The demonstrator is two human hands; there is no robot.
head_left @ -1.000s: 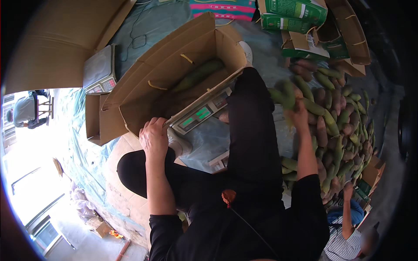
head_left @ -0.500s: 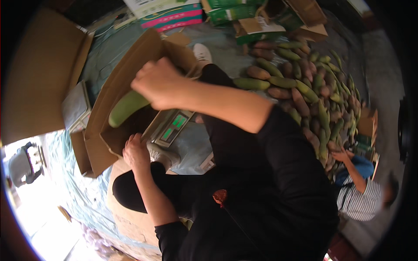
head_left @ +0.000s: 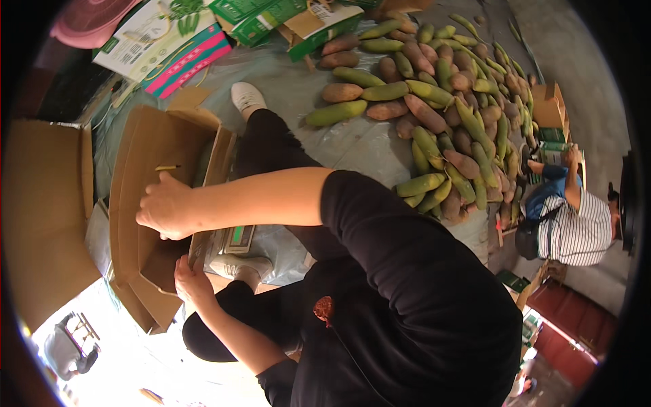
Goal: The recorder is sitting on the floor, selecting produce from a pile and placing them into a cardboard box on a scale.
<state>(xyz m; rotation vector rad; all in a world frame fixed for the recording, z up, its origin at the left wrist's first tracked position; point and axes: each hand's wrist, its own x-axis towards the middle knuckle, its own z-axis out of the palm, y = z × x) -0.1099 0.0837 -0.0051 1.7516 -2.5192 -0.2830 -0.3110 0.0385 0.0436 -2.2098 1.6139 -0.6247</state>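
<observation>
An open cardboard box [head_left: 132, 163] stands in front of me on the left. My right hand [head_left: 166, 207] hangs inside its opening with the fingers curled in. Whatever it may hold is hidden beneath the hand. My left hand [head_left: 193, 281] is closed on the box's near edge, with thumb and fingers on the cardboard. Part of a digital scale [head_left: 240, 237] with a green lit display shows beside the box, partly covered by my right forearm. The box's floor is dark and mostly out of sight.
A big pile of long green and reddish-brown radishes [head_left: 468, 129] covers the ground to the right. Green cartons [head_left: 261, 17] and a pink-striped carton [head_left: 183, 64] lie at the back. A large cardboard box [head_left: 47, 217] stands far left. Another person [head_left: 573, 224] sits beyond the pile.
My right hand has gone lower into the box; the green radish it held no longer shows. My left hand stays on the box edge. The whole view has shifted toward the right.
</observation>
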